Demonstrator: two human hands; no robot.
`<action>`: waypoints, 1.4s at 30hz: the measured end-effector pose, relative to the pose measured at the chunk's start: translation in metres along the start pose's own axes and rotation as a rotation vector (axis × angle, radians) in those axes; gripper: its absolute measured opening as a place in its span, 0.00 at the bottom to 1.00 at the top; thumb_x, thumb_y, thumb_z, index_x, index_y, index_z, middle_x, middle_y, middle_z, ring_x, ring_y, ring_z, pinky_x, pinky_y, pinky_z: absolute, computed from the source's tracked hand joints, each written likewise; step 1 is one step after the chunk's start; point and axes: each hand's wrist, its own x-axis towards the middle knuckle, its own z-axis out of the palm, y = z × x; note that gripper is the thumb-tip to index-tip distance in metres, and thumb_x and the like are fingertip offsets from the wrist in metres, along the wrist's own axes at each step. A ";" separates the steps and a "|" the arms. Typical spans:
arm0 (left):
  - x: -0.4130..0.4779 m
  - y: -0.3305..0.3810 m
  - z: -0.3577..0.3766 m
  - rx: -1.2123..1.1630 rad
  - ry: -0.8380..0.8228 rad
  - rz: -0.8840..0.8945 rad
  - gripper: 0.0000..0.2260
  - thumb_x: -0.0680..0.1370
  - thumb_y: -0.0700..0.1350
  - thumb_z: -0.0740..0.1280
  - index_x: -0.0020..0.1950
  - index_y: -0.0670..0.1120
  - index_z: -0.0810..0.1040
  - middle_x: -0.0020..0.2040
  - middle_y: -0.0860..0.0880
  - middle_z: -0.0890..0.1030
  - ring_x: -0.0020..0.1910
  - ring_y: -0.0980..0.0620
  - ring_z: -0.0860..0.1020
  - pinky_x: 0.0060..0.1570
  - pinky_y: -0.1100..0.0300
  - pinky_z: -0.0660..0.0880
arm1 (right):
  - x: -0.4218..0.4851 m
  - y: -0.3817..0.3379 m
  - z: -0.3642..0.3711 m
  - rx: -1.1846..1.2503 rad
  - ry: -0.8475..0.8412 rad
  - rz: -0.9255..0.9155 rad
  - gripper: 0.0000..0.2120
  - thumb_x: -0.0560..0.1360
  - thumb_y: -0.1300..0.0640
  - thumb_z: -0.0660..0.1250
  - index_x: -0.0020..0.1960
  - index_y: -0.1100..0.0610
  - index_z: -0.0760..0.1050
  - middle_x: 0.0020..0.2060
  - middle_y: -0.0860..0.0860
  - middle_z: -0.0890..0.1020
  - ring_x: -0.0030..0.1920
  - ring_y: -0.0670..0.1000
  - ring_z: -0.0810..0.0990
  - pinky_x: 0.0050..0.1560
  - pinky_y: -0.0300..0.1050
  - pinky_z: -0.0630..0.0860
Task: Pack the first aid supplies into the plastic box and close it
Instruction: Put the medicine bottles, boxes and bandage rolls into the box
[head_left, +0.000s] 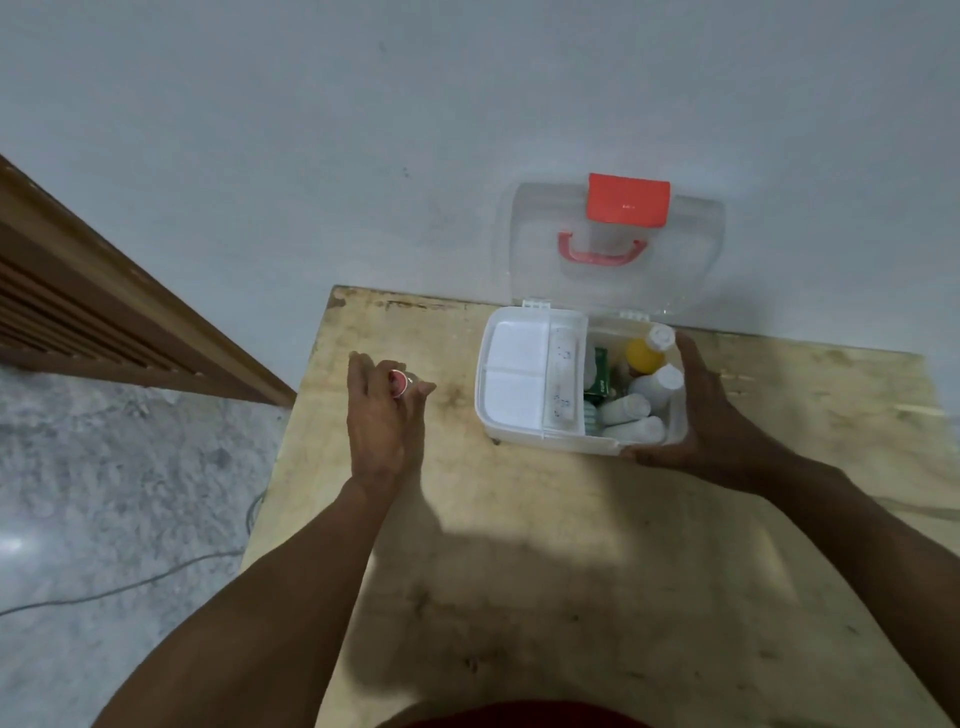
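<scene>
While the plastic box (545, 440) stands open at the far side of the wooden table (519, 561), its clear lid (535, 249) upright against the wall, the right hand (701, 415) clasps its right end, thumb at the front and fingers round the back. Inside are a white tray (514, 364), a yellow bottle (644, 356), white bottles (657, 387) and a green packet (600, 369). Left of the box and apart from it, the left hand (384, 421) pinches a small red-capped item (399, 383) (too blurred to name).
</scene>
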 end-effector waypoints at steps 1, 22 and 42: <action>0.001 -0.002 0.001 0.000 0.005 0.001 0.13 0.76 0.44 0.71 0.53 0.36 0.76 0.52 0.42 0.74 0.45 0.58 0.70 0.45 0.76 0.68 | -0.001 -0.004 -0.001 -0.012 0.003 -0.007 0.55 0.59 0.36 0.81 0.75 0.51 0.56 0.63 0.51 0.74 0.63 0.55 0.77 0.61 0.67 0.75; 0.010 0.130 0.034 0.057 -0.138 0.194 0.19 0.69 0.43 0.77 0.58 0.44 0.78 0.51 0.49 0.79 0.45 0.55 0.74 0.44 0.68 0.66 | -0.010 -0.002 0.000 -0.116 -0.009 0.152 0.71 0.52 0.29 0.79 0.78 0.37 0.34 0.77 0.48 0.55 0.77 0.55 0.56 0.72 0.64 0.65; -0.006 0.118 0.032 0.011 -0.215 0.151 0.33 0.73 0.50 0.75 0.75 0.47 0.67 0.75 0.48 0.68 0.68 0.55 0.70 0.67 0.62 0.62 | -0.007 0.004 0.000 -0.144 -0.062 0.160 0.71 0.57 0.33 0.79 0.78 0.41 0.28 0.79 0.42 0.45 0.79 0.49 0.47 0.76 0.58 0.60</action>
